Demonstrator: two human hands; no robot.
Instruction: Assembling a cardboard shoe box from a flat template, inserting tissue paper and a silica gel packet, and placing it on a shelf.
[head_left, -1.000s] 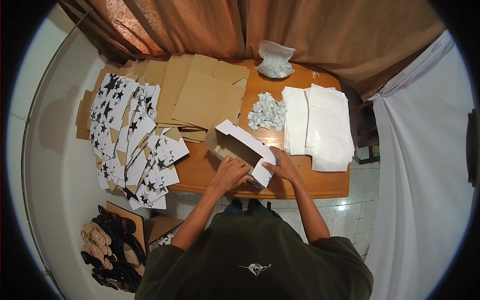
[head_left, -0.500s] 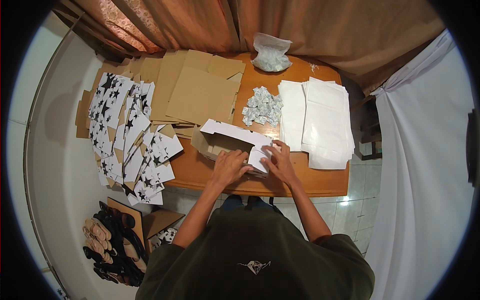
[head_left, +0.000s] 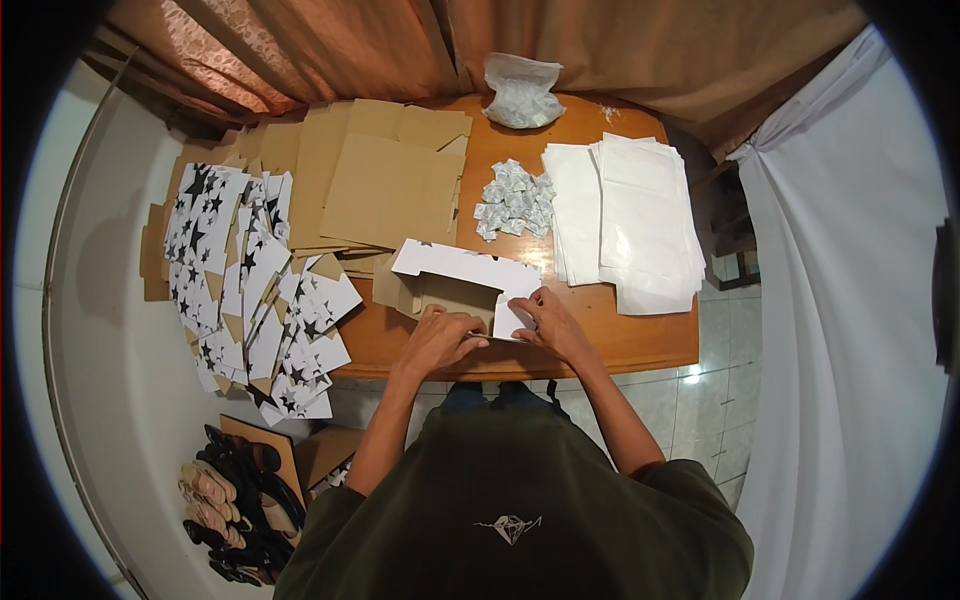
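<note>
A partly folded cardboard box [head_left: 463,262], white with black stars on one face and brown on the other, stands at the near edge of the table. Its top is open, and a brown flap sticks out at its left end. My left hand [head_left: 438,340] grips the near wall, fingers bent over the rim and thumb pointing right. At the right end, my right hand [head_left: 552,323] pinches the white end panel [head_left: 508,316] near the corner. My fingers hide part of the near wall and that corner.
Star-printed box blanks [head_left: 262,290] overlap at the left, beside stacked brown cardboard sheets [head_left: 390,190]. Small silvery packets [head_left: 512,198] lie in a heap near white paper sheets [head_left: 648,220]. Behind is a clear plastic bag [head_left: 522,95]. Shoes [head_left: 235,500] sit on the floor, lower left.
My right hand has come down from the top of the end panel to its near corner. My left hand has shifted slightly left along the near wall. The whole view has tilted a little.
</note>
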